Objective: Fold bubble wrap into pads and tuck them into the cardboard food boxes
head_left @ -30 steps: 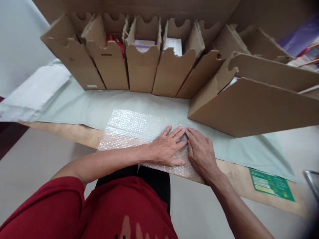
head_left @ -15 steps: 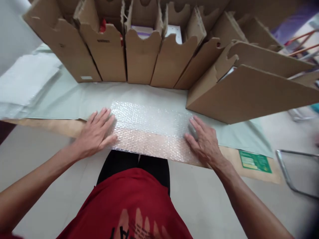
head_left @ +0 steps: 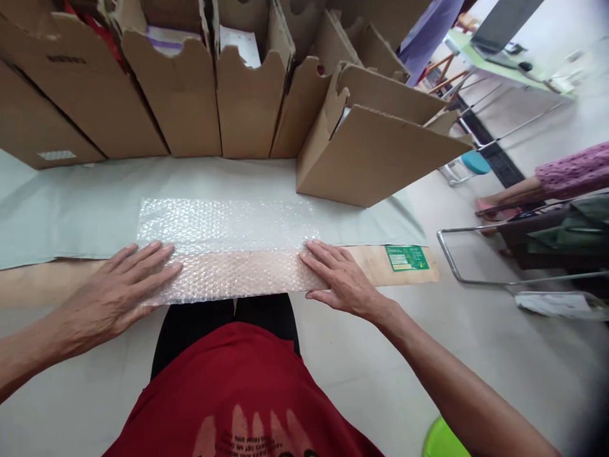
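A clear sheet of bubble wrap [head_left: 233, 247] lies flat across the front of the table, its near strip over the bare wooden edge. My left hand [head_left: 126, 282] rests on its left end, fingers stretched out and open. On the right end, my right hand [head_left: 337, 273] presses its fingertips down, also open, with the thumb apart near the table's front edge. Neither hand grips anything.
Several upright cardboard file boxes [head_left: 171, 101] line the back, and one stands angled [head_left: 375, 149] at the right. A pale green cloth [head_left: 95, 203] covers the table [head_left: 38, 282]. A green label [head_left: 406, 258] is on its edge. To the right are a metal frame [head_left: 450, 260] and a person's leg [head_left: 518, 190].
My view has swung to the right, showing more of the room there. Both hands have slid closer to the near edge of the bubble wrap and remain open.
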Tool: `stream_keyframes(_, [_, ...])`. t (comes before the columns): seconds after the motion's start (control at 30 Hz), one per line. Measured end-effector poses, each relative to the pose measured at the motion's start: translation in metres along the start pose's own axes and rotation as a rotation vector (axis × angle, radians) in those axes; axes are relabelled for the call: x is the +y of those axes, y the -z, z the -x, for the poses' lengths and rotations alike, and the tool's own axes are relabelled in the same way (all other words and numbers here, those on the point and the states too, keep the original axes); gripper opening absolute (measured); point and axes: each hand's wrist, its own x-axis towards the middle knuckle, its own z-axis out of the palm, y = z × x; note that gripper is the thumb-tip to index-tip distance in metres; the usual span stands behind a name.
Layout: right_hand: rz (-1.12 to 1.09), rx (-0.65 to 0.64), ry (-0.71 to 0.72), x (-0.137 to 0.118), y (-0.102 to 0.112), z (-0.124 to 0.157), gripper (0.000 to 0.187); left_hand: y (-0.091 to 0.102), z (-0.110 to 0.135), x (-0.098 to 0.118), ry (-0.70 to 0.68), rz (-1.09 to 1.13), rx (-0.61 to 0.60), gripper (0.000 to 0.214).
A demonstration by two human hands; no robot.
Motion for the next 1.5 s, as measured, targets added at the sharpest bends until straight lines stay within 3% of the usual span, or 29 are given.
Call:
stream_keyframes(0.23, [-0.160, 0.112, -0.008, 0.004, 0.002, 0.006, 0.066, 0.025, -0.004, -0.006, 0.143, 0.219, -0.070, 0.055])
stream_keyframes(0.33, [-0.314, 0.227, -0.090, 0.008, 0.001, 0.001, 0.041, 0.041, -0.016, -0.009, 0.369, 0.340, -0.099, 0.038])
stream_keyframes(0.47, [-0.620, 0.418, -0.288, 0.012, 0.002, -0.018, 0.018, 0.048, -0.032, 0.002, 0.632, 0.441, -0.014, 0.049])
stream_keyframes(0.57, [-0.757, 0.476, -0.465, 0.013, 0.004, -0.035, 0.018, 0.042, -0.038, 0.010, 0.703, 0.466, 0.111, 0.040])
stream_keyframes(0.67, [-0.797, 0.515, -0.540, 0.014, 0.005, -0.046, 0.019, 0.038, -0.044, 0.009, 0.795, 0.417, 0.246, 0.025])
stream_keyframes(0.87, [-0.860, 0.548, -0.626, 0.018, 0.002, -0.056, 0.021, 0.041, -0.069, 0.007, 0.954, 0.284, 0.213, 0.030])
stream_keyframes(1.03, [-0.770, 0.550, -0.697, 0.017, 0.002, -0.065, 0.020, 0.036, -0.077, 0.012, 1.046, 0.252, 0.234, 0.040])
stream_keyframes(1.33, [-0.420, 0.521, -0.796, 0.017, -0.004, -0.076, 0.017, 0.035, -0.075, 0.006, 1.058, 0.229, 0.180, 0.045])
stream_keyframes(1.5, [-0.244, 0.454, -0.826, 0.017, -0.010, -0.079, 0.031, 0.034, -0.080, 0.004, 1.034, 0.194, 0.148, 0.039])
